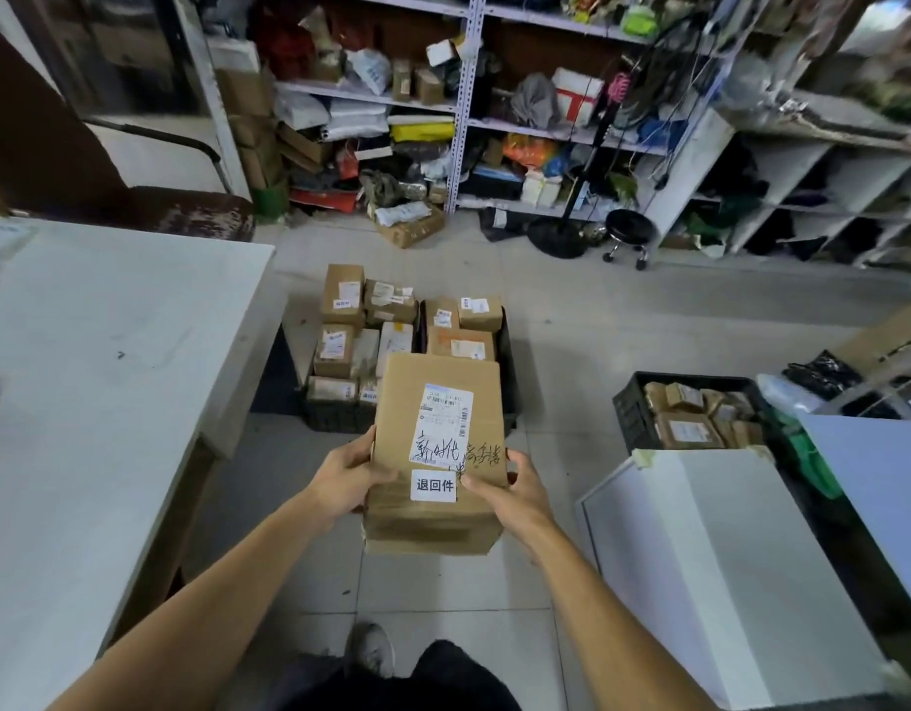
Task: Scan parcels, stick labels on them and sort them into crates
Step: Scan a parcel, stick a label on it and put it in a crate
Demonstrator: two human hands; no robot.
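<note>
The parcel [438, 454], a brown cardboard box, is held in the air in front of the person, above the tiled floor [571, 320] and just short of the crates. The left hand [346, 479] grips its left edge, thumb curled over the top face and fingers wrapped under the side. The right hand [515, 492] grips the right edge, its thumb pressed on top beside a small white sticker [433, 485] printed with three black characters, the other fingers curled round the side. Above that sticker sits a white shipping label [443, 420] with barcodes, and black handwriting runs across the label's lower edge and the cardboard.

Just beyond the parcel, two dark crates stand side by side on the floor: the left crate [335, 415] packed with small labelled boxes, the right crate [507, 351] holding a few more, partly hidden by the parcel. A third black crate [630, 413] with brown parcels stands well apart to the right, behind a large white box [725, 556]. A white table [84, 377] fills the left side. Cluttered metal shelves [463, 94] line the far wall, with a small black stool [630, 233] before them.
</note>
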